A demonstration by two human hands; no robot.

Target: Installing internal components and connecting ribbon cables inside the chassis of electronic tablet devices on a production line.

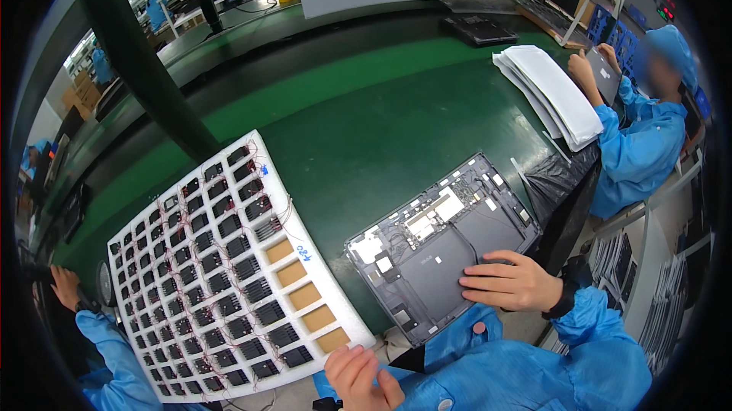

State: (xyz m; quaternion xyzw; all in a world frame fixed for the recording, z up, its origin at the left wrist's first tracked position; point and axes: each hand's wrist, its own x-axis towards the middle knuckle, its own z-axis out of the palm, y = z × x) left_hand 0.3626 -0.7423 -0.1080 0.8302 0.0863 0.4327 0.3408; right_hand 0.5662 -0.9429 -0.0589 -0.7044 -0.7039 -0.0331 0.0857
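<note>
A dark grey laptop base [450,251] with its inside exposed lies tilted at the near edge of the green bench. Its circuit board [435,216] spans the far half, and flat black panels fill the near half. My right hand [512,281] rests on its near right part, fingers stretched out. Close to the lower right corner of a white foam tray [358,333] is my left hand [358,377], fingers loosely bent, thumb apart, with nothing visible in it. Small black parts [229,224] with thin wires fill most tray pockets. Several pockets along the right side show a brown bottom.
White sheets [545,94] are stacked at the right, beside black plastic film [560,182]. A co-worker [640,121] there holds a grey panel [605,75]. Another person's hand [66,287] is left of the tray. A dark post [145,60] rises behind it.
</note>
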